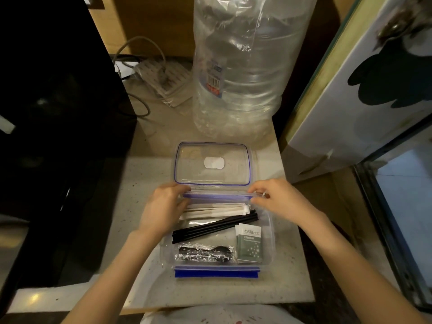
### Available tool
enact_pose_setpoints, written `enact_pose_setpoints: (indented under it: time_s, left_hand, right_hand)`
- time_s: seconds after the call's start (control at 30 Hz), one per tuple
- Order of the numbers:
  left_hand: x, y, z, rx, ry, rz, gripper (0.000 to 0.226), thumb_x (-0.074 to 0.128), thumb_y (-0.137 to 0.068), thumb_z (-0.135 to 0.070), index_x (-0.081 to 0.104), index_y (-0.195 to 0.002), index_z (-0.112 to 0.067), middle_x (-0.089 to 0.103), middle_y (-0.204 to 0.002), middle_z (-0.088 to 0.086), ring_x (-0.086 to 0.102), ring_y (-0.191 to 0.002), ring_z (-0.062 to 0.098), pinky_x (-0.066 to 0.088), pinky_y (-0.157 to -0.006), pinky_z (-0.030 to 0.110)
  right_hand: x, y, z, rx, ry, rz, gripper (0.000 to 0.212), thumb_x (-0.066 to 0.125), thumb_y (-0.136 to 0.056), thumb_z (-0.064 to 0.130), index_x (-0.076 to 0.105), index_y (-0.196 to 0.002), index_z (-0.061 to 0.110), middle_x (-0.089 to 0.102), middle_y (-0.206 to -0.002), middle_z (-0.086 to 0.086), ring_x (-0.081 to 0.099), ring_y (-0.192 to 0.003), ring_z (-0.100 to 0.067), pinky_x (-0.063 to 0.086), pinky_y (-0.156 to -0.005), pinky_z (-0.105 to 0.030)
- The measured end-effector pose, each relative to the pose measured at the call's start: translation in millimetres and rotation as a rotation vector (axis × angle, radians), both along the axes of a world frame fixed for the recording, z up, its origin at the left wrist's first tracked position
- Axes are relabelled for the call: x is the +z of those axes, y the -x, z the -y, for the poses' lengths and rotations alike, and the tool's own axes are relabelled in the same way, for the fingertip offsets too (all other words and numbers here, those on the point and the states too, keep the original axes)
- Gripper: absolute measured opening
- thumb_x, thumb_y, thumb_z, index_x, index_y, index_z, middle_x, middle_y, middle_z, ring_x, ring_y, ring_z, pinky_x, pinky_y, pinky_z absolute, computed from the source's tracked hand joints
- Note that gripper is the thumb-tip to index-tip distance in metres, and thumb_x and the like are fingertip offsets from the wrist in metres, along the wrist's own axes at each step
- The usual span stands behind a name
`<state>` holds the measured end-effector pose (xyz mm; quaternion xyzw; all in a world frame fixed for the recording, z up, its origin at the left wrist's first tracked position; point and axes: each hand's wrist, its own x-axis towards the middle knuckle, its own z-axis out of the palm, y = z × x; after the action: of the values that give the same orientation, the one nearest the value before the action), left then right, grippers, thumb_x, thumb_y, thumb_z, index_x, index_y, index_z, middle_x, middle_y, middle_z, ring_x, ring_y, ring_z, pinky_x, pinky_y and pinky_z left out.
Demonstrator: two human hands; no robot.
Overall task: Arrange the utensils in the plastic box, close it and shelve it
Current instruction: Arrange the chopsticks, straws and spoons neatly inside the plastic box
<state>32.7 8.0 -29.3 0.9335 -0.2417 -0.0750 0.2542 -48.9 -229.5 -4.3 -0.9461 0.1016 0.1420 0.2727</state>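
Observation:
A clear plastic box [268,239] with blue latches stands open on a speckled counter [287,284]. Inside lie black straws [210,229], white paper-wrapped sticks [217,210], a wrapped black spoon [205,252] and green sachets [249,244]. Its clear lid [212,163] with a blue seal lies flat just behind the box. My left hand [163,206] grips the box's far left edge by the far blue latch [217,195]. My right hand [278,197] pinches the right end of that latch.
A large clear water bottle [245,66] wrapped in plastic stands behind the lid. A power strip [163,80] with cables lies at the back left. A black appliance [58,113] is on the left, a white board [374,90] leans on the right.

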Motion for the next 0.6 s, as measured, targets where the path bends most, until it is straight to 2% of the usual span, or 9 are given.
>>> enact_pose_setpoints:
  time_s: [0.13,0.2,0.33,0.43,0.5,0.53,0.6]
  left_hand:
    - [-3,-1,-2,0.011,0.086,0.008,0.028,0.069,-0.080,-0.008,0.068,-0.108,-0.009,0.072,-0.096,0.011,0.064,-0.077,0.020,0.052,-0.076,0.031]
    - [-3,-2,-2,0.023,0.087,0.012,0.027,0.069,-0.080,-0.009,0.068,-0.108,-0.010,0.072,-0.094,0.011,0.064,-0.077,0.019,0.052,-0.076,0.031]
    - [-1,-3,0,0.038,0.072,-0.031,0.028,0.068,-0.083,-0.016,0.067,-0.111,-0.012,0.072,-0.098,0.010,0.065,-0.083,0.020,0.052,-0.079,0.031]
    - [12,-11,1,0.085,0.128,-0.180,0.036,0.069,-0.080,-0.033,0.066,-0.111,-0.016,0.068,-0.098,-0.004,0.064,-0.087,0.013,0.050,-0.075,0.020]
    - [19,-25,5,0.191,0.261,-0.297,0.034,0.066,-0.081,-0.038,0.066,-0.108,-0.017,0.067,-0.099,-0.004,0.061,-0.087,0.011,0.043,-0.069,0.011]
    - [19,-36,7,0.245,0.311,-0.327,0.033,0.065,-0.082,-0.037,0.066,-0.107,-0.016,0.068,-0.100,-0.001,0.061,-0.087,0.012,0.043,-0.070,0.012]
    - [11,-59,12,0.331,0.307,-0.338,0.036,0.065,-0.084,-0.034,0.064,-0.111,-0.011,0.069,-0.104,0.008,0.061,-0.090,0.017,0.048,-0.078,0.024]
  right_hand:
    - [0,-2,1,-0.025,-0.034,0.041,0.026,0.064,-0.086,0.020,0.066,-0.112,0.017,0.070,-0.106,-0.007,0.060,-0.086,-0.011,0.049,-0.081,-0.026]
    - [0,-3,1,-0.016,-0.034,0.051,0.025,0.063,-0.087,0.020,0.066,-0.111,0.016,0.070,-0.104,-0.007,0.062,-0.088,-0.012,0.051,-0.081,-0.028]
    - [2,-5,2,-0.012,-0.040,0.066,0.024,0.063,-0.087,0.019,0.066,-0.111,0.017,0.069,-0.101,-0.005,0.060,-0.085,-0.010,0.048,-0.078,-0.024]
    - [6,-11,6,-0.011,-0.072,0.002,0.022,0.067,-0.083,0.025,0.069,-0.104,0.020,0.068,-0.092,0.000,0.060,-0.080,-0.008,0.046,-0.072,-0.020]
    - [9,-21,10,-0.080,-0.148,0.014,0.015,0.068,-0.081,0.022,0.071,-0.095,0.018,0.070,-0.086,0.000,0.063,-0.080,-0.009,0.048,-0.073,-0.020]
    - [8,-28,14,-0.142,-0.170,0.052,0.011,0.066,-0.083,0.018,0.072,-0.091,0.014,0.071,-0.084,-0.002,0.065,-0.080,-0.012,0.049,-0.074,-0.023]
    - [1,-45,22,-0.286,-0.147,0.135,0.015,0.057,-0.087,0.010,0.069,-0.082,0.003,0.070,-0.080,-0.014,0.068,-0.077,-0.024,0.052,-0.072,-0.032]
